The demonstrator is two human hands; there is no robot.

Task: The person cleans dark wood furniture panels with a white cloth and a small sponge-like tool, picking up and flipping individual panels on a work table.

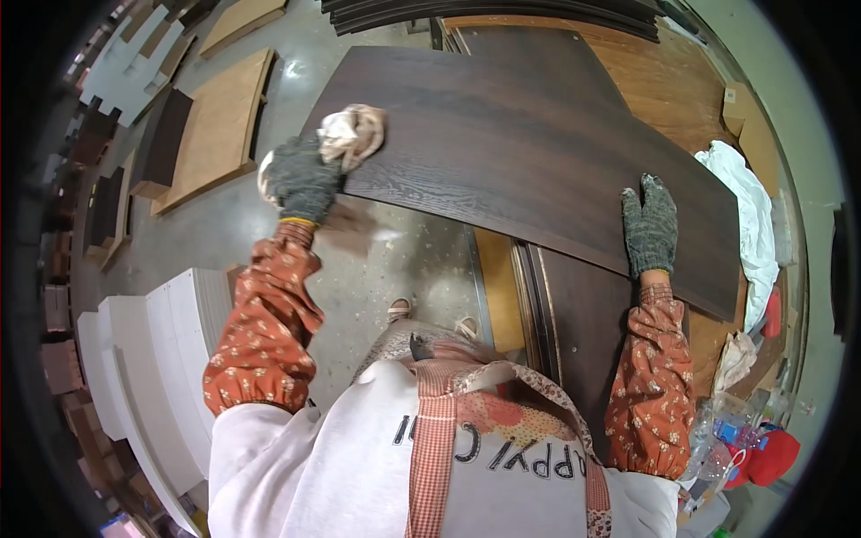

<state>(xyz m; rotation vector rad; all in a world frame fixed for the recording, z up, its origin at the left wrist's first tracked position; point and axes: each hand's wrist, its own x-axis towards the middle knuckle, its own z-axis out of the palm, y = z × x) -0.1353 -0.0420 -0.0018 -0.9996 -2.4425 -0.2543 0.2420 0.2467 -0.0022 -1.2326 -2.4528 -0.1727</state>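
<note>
A long dark brown wood-grain panel (502, 143) lies slantwise in front of me, its left end jutting out past the stack beneath. My left hand (307, 182), in a dark grey knitted glove, is closed on a crumpled whitish cloth (352, 136) at the panel's left end. The cloth rests against the panel's face near its edge. Toward the other end, my right hand (650, 224), gloved alike, lies flat on the panel with its fingers stretched out. Nothing shows in the right hand.
More dark panels (583, 314) are stacked below on a wooden worktop (619, 54). A white cloth (749, 215), plastic bottles (717, 448) and a red object (771, 457) sit along the right. White panels (161, 332) stand at left, and board-topped pallets (220, 125) lie beyond.
</note>
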